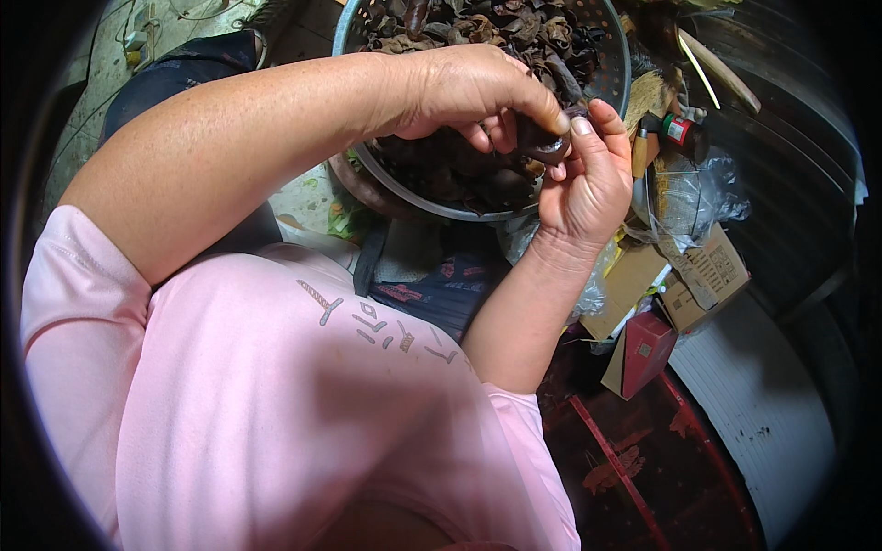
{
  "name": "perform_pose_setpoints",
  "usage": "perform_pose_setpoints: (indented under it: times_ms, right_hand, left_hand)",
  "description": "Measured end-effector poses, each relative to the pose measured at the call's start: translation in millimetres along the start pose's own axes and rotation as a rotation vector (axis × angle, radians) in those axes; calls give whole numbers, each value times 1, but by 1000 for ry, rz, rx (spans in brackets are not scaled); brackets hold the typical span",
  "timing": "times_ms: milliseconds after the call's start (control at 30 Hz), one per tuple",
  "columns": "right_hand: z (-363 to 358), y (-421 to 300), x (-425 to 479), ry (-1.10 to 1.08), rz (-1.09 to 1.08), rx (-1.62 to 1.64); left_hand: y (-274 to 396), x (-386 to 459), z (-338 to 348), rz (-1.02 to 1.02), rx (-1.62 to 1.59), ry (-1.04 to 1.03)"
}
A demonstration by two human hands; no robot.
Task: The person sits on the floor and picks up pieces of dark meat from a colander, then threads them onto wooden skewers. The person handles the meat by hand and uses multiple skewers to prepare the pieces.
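Note:
A wide metal colander [618, 62], its wall full of small holes, holds a heap of dark brown, curled pieces that look like wood ear fungus [475, 175]. Above its right side, my left hand [493, 93] reaches across from the left and pinches a glossy dark piece of fungus [546, 143] between thumb and fingers. From below right, my right hand [589, 158] grips the same piece at its edge, thumb tip beside the left fingertip. The two hands touch or nearly touch. Part of the piece is hidden behind the fingers.
Right of the colander lie a dark bottle with a red cap end [677, 129], a wooden handle [640, 153], a wire strainer [679, 189] and clear plastic bags. Nearer are a cardboard box [716, 275] and a red box [644, 351]. A brown rounded rim [355, 186] shows under the colander.

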State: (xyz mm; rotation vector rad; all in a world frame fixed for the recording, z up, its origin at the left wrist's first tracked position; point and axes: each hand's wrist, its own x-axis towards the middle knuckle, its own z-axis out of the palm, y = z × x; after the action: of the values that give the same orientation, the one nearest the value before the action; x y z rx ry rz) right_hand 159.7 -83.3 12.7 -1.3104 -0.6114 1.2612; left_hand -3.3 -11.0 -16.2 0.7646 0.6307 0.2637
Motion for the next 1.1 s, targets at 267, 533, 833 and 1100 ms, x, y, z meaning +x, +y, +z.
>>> perform_pose_setpoints:
  times_ms: [267,533,833,1100]
  right_hand:
    - [9,-1,-1,121,-36,0]
    - [11,0,0,85,30,6]
    - [10,2,1,1,128,-33]
    - [9,5,0,11,90,-119]
  left_hand:
    - [3,-1,0,38,-110,27]
    - [-5,3,0,144,-140,107]
    - [-1,-3,3,77,-163,49]
    - [-2,1,0,100,-140,48]
